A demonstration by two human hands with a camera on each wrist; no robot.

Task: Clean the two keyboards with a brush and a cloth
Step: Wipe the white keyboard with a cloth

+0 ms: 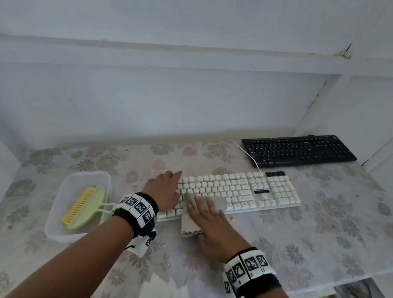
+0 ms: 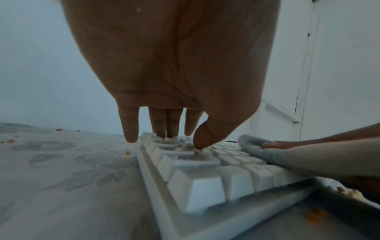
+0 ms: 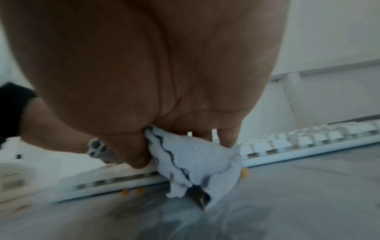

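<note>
A white keyboard (image 1: 240,190) lies mid-table on a flowered cover. My left hand (image 1: 167,187) rests on its left end, fingers straight, and in the left wrist view its thumb (image 2: 199,142) presses a key. My right hand (image 1: 208,218) lies flat on a grey cloth (image 1: 189,220) over the keyboard's front left keys. The cloth (image 3: 195,159) bunches between thumb and fingers and hangs over the front edge. A black keyboard (image 1: 299,149) sits at the back right. A green brush (image 1: 84,206) with yellow bristles lies in a clear tub (image 1: 66,186) on the left.
Orange crumbs (image 1: 232,218) lie on the cover along the white keyboard's front edge and further back. A white cable (image 1: 247,153) runs from the white keyboard past the black one. The table's front edge (image 1: 322,287) drops off at the right. White walls close the back.
</note>
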